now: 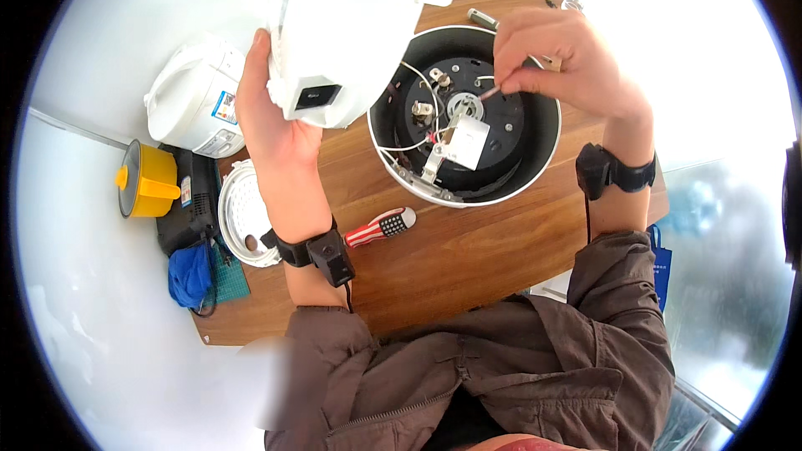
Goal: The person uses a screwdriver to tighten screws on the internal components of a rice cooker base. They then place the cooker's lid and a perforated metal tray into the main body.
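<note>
My left hand (280, 121) grips the edge of a white appliance housing (347, 25) with a small dark display panel, raised over the table's far side. Right of it stands the round body of a rice cooker (547, 146), open at the top. Its dark inside shows a black disc (501, 138), white wires, metal terminals and a white plate (468, 144). Above its far right rim, my right hand (555, 63) is closed in a pinch. A thin piece (489, 93) reaches from its fingertips toward the disc's middle; its kind is unclear.
A red, white and blue screwdriver handle (380, 227) lies on the wooden table (468, 246). At left are a white perforated lid (242, 213), another white cooker (196, 100), a yellow pot (152, 182), a black case (188, 200) and blue cloth (190, 276). A grey-handled tool (482, 19) lies behind the cooker body.
</note>
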A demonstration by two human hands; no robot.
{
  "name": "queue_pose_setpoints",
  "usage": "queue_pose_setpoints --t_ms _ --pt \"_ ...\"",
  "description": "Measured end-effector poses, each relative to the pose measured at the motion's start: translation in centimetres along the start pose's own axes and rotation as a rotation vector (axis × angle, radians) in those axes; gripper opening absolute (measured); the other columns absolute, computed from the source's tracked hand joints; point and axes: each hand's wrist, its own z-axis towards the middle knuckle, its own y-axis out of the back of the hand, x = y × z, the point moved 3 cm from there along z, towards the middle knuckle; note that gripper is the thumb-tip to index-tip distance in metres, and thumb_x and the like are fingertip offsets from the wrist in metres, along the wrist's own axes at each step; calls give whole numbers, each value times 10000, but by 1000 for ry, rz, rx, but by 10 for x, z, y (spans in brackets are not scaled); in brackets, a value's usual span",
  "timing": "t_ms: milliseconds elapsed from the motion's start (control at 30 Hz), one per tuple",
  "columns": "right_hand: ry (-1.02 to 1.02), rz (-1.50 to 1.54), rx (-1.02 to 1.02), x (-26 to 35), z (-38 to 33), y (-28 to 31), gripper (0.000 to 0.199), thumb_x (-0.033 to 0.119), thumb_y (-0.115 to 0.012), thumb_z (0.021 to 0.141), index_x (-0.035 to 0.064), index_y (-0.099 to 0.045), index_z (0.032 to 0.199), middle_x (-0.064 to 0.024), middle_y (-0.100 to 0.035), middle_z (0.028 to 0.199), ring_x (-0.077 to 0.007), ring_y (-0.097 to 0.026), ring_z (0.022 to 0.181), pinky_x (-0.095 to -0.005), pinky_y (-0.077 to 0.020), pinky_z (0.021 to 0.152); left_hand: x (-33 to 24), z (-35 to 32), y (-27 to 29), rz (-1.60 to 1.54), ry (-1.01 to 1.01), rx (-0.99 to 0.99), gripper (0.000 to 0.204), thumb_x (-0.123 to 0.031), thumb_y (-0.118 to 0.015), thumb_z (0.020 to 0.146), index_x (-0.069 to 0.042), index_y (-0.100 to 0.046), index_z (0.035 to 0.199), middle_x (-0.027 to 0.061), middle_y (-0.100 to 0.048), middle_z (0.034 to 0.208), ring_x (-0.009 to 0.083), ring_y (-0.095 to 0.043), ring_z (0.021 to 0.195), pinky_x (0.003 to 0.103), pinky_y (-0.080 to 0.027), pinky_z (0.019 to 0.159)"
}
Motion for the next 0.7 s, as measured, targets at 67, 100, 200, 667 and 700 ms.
queue_pose_setpoints --t_ms 67,100,200,667,700 --pt "-71 -141 26 5 -9 -7 57 61 -783 833 34 -748 870 -58 -679 891 -235 -662 827 -315 -535 755 -1 -3 -3 -15 22 40 374 -213 -545 1061 55 -561 1321 162 -697 1225 240 -719 1082 359 -620 913" --pt "-96 -176 29 5 -13 -9 58 61 -787 827 36 -755 869 -57 -679 889 -233 -663 828 -317 -536 757 -1 -4 -2 -11 22 44 377 -214 -542 1062 59 -560 1321 164 -695 1231 240 -718 1086 358 -619 913" --pt "-150 -253 45 7 -24 -9 61 69 -799 815 45 -775 866 -55 -685 896 -231 -666 833 -320 -539 764 -2 -4 2 -2 27 72 387 -217 -531 1065 71 -556 1322 172 -690 1246 240 -717 1092 357 -618 914" --pt "-363 -239 -441 16 -20 9 425 339 -531 1075 -9 -650 1289 -101 -733 969 -166 -693 872 -296 -555 794 19 -4 -1 194 37 8 362 -229 -559 1055 37 -616 1294 137 -714 1234 238 -710 1106 376 -581 946" --pt "-359 -199 -459 13 -21 12 458 372 -518 1080 -17 -649 1284 -98 -728 943 -165 -692 855 -290 -554 782 19 -5 -2 203 33 34 367 -235 -559 1055 38 -618 1292 140 -715 1233 237 -713 1099 371 -580 942"
